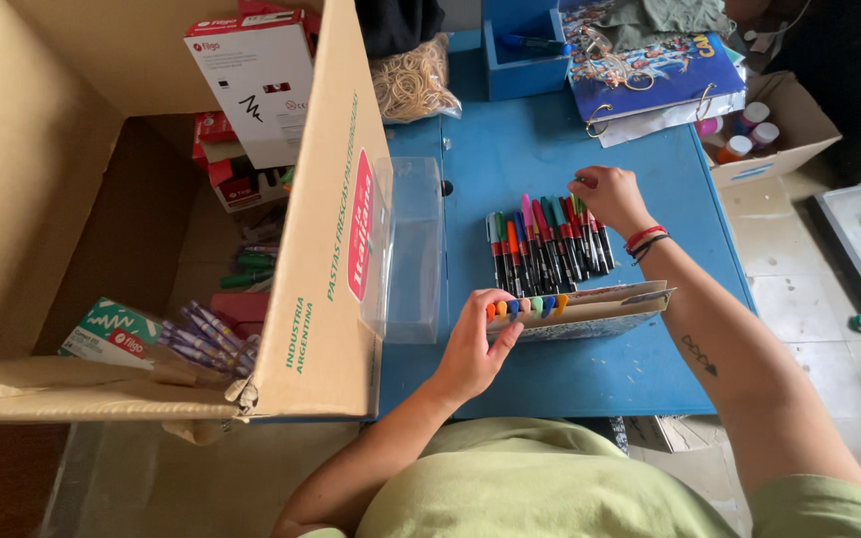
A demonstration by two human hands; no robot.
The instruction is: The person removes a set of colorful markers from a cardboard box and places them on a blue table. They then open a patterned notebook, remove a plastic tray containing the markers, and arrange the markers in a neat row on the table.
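A row of several coloured markers [547,244] lies side by side on the blue table [590,369]. My right hand [608,195] rests on the far right end of the row, fingertips pinching the tip of one marker. My left hand [475,344] grips the left end of a flat cardboard marker case [590,311] just in front of the row. A few coloured marker caps show at the case's open edge by my fingers.
A large open cardboard box [326,249] with marker packs and small boxes stands at the left. A clear plastic box [413,249] lies against it. A bag of rubber bands [411,85], a blue tray [522,55], a ring binder [650,70] and a small box of jars [769,130] sit at the back.
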